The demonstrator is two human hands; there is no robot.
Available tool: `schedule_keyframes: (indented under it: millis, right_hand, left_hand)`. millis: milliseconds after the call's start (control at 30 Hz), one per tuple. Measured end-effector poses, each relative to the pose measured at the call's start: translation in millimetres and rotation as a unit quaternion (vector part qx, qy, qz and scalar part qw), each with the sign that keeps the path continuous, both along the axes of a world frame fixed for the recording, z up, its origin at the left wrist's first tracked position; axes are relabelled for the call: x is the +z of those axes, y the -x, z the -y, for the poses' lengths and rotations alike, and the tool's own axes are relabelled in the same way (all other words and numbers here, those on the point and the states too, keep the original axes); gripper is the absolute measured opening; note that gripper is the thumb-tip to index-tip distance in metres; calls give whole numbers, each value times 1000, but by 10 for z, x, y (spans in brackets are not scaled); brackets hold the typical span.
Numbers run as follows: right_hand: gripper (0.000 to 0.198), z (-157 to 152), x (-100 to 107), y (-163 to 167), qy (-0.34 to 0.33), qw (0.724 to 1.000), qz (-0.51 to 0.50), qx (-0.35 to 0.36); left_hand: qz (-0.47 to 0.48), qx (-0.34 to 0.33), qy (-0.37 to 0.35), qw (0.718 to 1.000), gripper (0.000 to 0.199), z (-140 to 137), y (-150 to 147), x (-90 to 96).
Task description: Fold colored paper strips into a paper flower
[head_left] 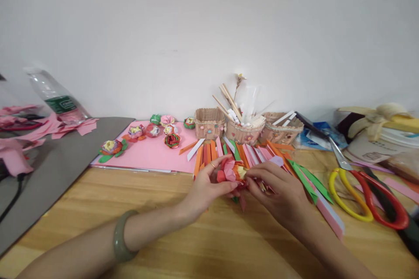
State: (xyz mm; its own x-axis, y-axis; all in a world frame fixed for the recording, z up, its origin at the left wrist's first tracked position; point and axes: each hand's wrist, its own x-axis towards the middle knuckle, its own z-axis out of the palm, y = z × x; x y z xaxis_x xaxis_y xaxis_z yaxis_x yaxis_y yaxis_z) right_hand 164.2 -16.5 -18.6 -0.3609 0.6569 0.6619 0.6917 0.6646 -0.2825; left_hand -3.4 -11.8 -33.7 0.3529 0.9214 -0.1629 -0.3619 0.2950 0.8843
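Note:
Above the wooden table (157, 226), my left hand (209, 185) holds a folded paper flower (230, 171) between thumb and fingers. Its petals are pink, red and orange, with pale yellow at the side that faces right. My right hand (278, 185) pinches at that yellow part with thumb and forefinger; the fingertips partly hide it. Folded paper strips (242, 152) in orange, pink, white and green lie fanned out behind both hands. Green strips (307, 178) and a long pink one lie right of my right hand.
Several finished paper flowers (172, 141) sit on pink paper sheets (144, 154) at the left. Three small baskets (209, 124) stand along the wall. Large scissors (366, 200) with yellow and red handles lie at the right. A plastic bottle (60, 100) leans far left.

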Motion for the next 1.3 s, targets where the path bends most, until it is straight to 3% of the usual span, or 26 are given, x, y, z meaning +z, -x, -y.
schedule_keyframes:
  millis: [133, 467, 533, 600, 700, 800, 900, 1133, 1300]
  right_hand:
    - [15, 7, -19, 16, -71, 997, 35, -19]
    - [12, 56, -12, -25, -97, 991, 89, -6]
    - [12, 54, 10, -17, -42, 999, 30, 13]
    - [14, 40, 48, -17, 70, 995, -42, 48]
    - [16, 8, 107, -39, 239, 961, -102, 95]
    - [14, -11, 132, -61, 292, 945, -109, 97]
    - [13, -12, 116, -58, 262, 958, -86, 80]
    - [21, -32, -84, -63, 79, 995, 56, 25]
    - [19, -37, -153, -64, 75, 993, 86, 7]
  left_hand:
    - [-16, 3, -12, 1000, 64, 0, 6, -1]
    - [-20, -12, -5, 1000, 64, 6, 16, -19]
    - [-20, -11, -8, 1000, 63, 6, 16, -14]
    - [-26, -11, -15, 999, 62, 3, 18, -8]
    - [-38, -15, -22, 999, 65, -5, 24, -3]
    - [-38, -23, -19, 999, 68, -9, 29, -6]
    - [-32, -27, -19, 999, 67, -3, 34, -12]
    - [-49, -19, -21, 998, 66, -15, 26, -19]
    - [-50, -10, -15, 999, 65, -30, 11, -4]
